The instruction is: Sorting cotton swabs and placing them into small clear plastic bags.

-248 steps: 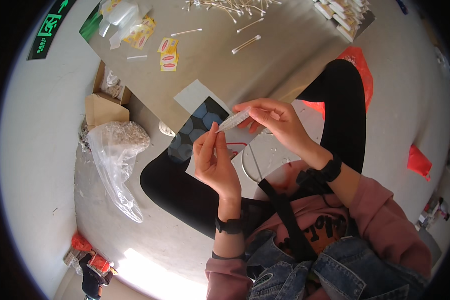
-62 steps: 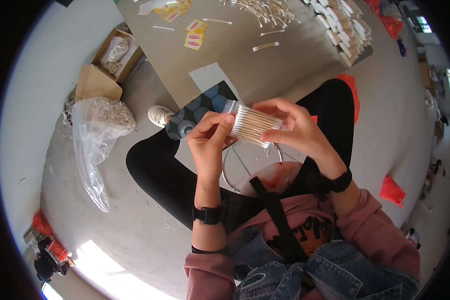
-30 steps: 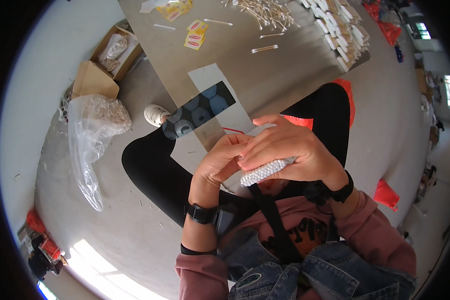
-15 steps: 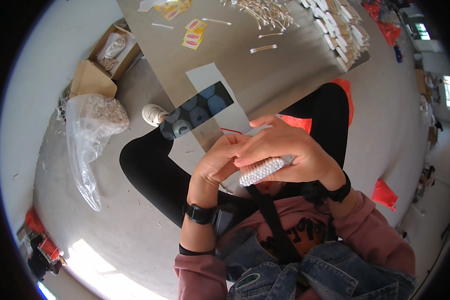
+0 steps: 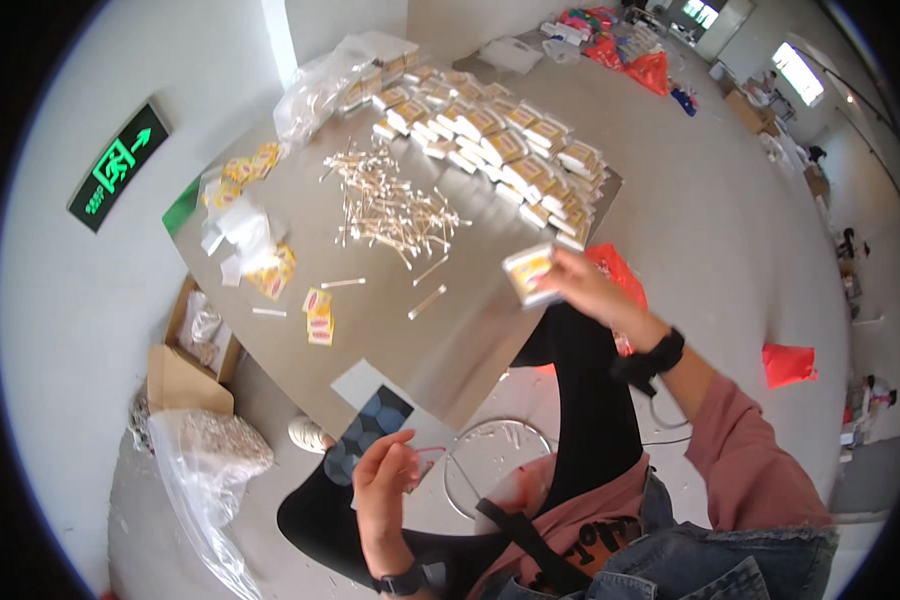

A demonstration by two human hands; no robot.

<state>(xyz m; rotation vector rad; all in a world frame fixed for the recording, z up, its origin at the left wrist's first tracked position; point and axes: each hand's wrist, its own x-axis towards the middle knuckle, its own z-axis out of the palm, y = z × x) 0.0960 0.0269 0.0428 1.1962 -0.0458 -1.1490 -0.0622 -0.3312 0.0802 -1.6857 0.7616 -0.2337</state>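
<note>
Right hand (image 5: 592,287): grasping a flat packet of cotton swabs (image 5: 528,275), its fingers and thumb closed on the packet's right-hand edge. The packet was held out at the right side of the grey table (image 5: 375,335), its yellow-and-white label facing up, near the closest end of a large stack of similar packets (image 5: 505,148). Whether its underside touched the tabletop could not be told (packet slightly blurred).

Left hand (image 5: 380,487): grip released, fingers loosely bent and thumb apart from them, well away from the packet. It was nearest to the strip with blue hexagons (image 5: 367,432), which lay at the table's near corner, overlapping a white sheet (image 5: 357,379).

On the table: a heap of loose cotton swabs (image 5: 385,208) lay left of the stack, with a few single swabs scattered in front. A short row of yellow labels (image 5: 319,318) lay toward the left edge; beyond it, more labels sat beside clear plastic bags (image 5: 247,228).

On the floor to the left: an open cardboard box (image 5: 192,362) and, just beside it, a partly filled transparent sack (image 5: 215,450).
</note>
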